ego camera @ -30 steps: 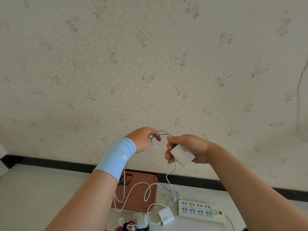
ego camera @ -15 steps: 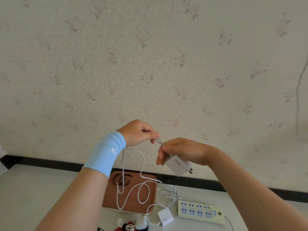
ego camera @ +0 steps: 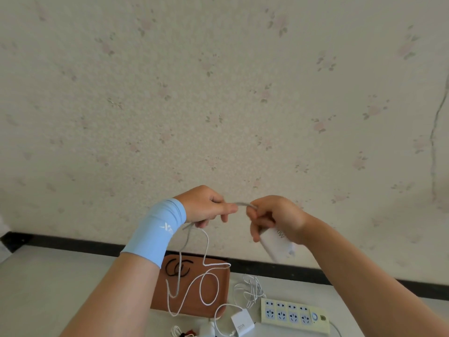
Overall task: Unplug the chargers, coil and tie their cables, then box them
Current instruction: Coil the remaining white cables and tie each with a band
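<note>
hands (ego camera: 209,206) parted; two chargers (ego camera: 277,244), one cable (ego camera: 206,271).

- Cream wallpaper (ego camera: 218,93) with faint pink flowers fills the view.
- A crack (ego camera: 436,132) runs down the right.
- Dark baseboard (ego camera: 73,244) meets the pale table (ego camera: 60,288).

white charger (ego camera: 277,244), brown tray (ego camera: 220,305), blue wristband (ego camera: 158,233)
</note>
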### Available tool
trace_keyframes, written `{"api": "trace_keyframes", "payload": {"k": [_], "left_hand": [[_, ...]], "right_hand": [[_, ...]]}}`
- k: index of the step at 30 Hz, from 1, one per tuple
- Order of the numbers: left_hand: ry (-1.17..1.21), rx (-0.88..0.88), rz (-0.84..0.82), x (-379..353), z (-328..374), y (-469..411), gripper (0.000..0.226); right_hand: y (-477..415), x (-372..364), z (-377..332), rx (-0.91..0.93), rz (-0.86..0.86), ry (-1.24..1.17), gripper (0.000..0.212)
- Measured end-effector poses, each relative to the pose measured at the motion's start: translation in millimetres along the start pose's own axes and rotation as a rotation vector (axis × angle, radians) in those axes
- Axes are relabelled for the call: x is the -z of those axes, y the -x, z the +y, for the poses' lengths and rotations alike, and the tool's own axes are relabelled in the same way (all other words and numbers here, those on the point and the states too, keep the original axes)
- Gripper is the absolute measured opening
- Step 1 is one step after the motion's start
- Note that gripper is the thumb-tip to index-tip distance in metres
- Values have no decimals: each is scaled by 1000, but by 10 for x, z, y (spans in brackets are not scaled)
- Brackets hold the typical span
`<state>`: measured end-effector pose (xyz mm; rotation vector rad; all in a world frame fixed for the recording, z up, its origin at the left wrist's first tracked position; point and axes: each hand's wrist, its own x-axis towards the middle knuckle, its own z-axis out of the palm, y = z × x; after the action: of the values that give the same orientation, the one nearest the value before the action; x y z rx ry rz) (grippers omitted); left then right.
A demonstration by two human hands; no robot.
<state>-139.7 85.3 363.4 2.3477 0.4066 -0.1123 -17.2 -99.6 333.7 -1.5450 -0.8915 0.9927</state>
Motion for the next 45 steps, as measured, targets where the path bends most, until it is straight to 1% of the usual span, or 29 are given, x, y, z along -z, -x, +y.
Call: {"api": "trace_keyframes", "payload": {"k": [2,3,4,6,8,10,11,13,16,18,19,20,21,22,23,25,27,29,32,34,37,39,41,42,43,44,45], "left_hand": [[-56,103,-57,30,-51,16,43],[-20,115,-70,45,-84,15,44],[45,104,-70,60,-118,12,44],[202,49,-24,79,-153,-10,39],[459,14,80,54,-129,-65,34],[795,-2,171,23,-68,-139,33],[945,-5,185,16,-37,-173,33],[1189,-6,174,7,15,-210,33],[1428,-14,163,-46,87,-231,33],[1528,-3,164,-115,131,-254,34],[1551,4,163,-150,154,-264,35],[1536,12,163,-178,175,-267,36],[1466,13,177,-201,198,-265,36],[1322,6,218,-219,220,-250,34],[1129,-6,272,-229,245,-228,32],[767,-48,367,-230,277,-178,30],[484,-114,454,-213,251,-146,31],[274,-152,526,-165,169,-128,31],[123,-153,624,-34,-11,-141,34],[72,-142,674,46,-138,-173,39],[11,-121,688,58,-226,-222,43],[-46,-104,676,23,-223,-242,38],[-86,-94,671,-37,-229,-275,19],[-162,-89,681,-71,-226,-279,17],[-279,-93,696,-103,-216,-284,26],[-368,-150,725,-129,-190,-284,29],[-387,-243,750,-152,-130,-267,26]], "right_hand": [[43,123,-58,3,150,-62,22],[58,195,-67,-12,239,-106,28],[67,259,-59,-32,321,-145,30],[64,331,-3,-74,428,-179,26],[48,317,54,-124,439,-124,20],[51,235,74,-135,398,27,15],[51,163,57,-116,363,89,14],[36,0,16,-78,270,104,22],[-1,-206,-33,-71,109,115,30],[-12,-300,-27,-94,-48,218,37],[-13,-341,-17,-108,-123,270,37],[-20,-375,2,-118,-173,311,35],[-24,-393,18,-124,-195,338,31],[-39,-395,38,-130,-201,364,29],[-45,-391,45,-142,-207,397,28],[-61,-354,65,-190,-250,477,30],[-63,-313,101,-253,-323,564,31],[-43,-283,141,-305,-370,599,28],[1,-224,148,-333,-396,563,21],[14,-172,107,-324,-387,579,18],[30,-113,45,-325,-376,595,27],[48,-86,36,-311,-388,516,32],[55,-57,55,-283,-362,384,33],[51,-36,67,-268,-341,319,32],[45,-12,75,-252,-320,262,31],[40,9,77,-238,-300,213,31],[38,25,74,-230,-281,171,30]]}}
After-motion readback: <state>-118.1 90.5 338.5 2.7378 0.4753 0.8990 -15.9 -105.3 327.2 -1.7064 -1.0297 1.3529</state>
